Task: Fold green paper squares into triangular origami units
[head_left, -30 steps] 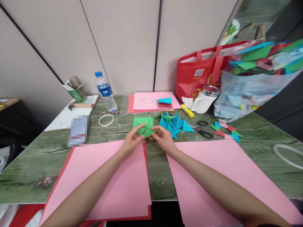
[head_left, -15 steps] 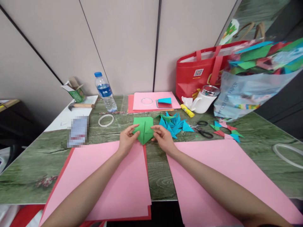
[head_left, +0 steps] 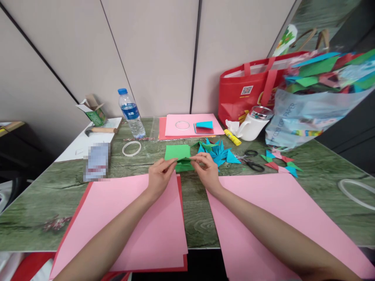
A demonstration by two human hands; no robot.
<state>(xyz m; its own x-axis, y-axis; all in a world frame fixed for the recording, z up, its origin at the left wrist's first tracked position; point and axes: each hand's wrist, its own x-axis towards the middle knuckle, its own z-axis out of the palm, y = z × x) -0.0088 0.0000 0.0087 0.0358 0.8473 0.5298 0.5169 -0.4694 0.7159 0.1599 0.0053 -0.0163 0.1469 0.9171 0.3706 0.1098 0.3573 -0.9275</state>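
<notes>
A small folded piece of green paper (head_left: 184, 160) is pinched at its two sides between my hands, seen nearly edge-on. My left hand (head_left: 160, 171) closes thumb and fingers on its left corner. On its right corner my right hand (head_left: 206, 170) does the same. Right behind it lies green square paper (head_left: 177, 151) on the table. Several folded blue paper pieces (head_left: 219, 152), with some green among them, lie just beyond my right hand. Large pink sheets (head_left: 140, 226) lie under my left forearm, and another pink sheet (head_left: 263, 210) under my right.
Black-handled scissors (head_left: 253, 160), a ring of folded paper (head_left: 281, 160) and a yellow glue stick (head_left: 232, 137) lie to the right. Behind stand a white mug (head_left: 252, 125), a red bag (head_left: 234, 93) and a water bottle (head_left: 131, 117). A hammer (head_left: 102, 130) and white ring (head_left: 131, 148) are left.
The green paper was spread with its point toward me. Now its folded piece is tilted up and seen edge-on, and the green square behind shows more. Both hands have shifted slightly.
</notes>
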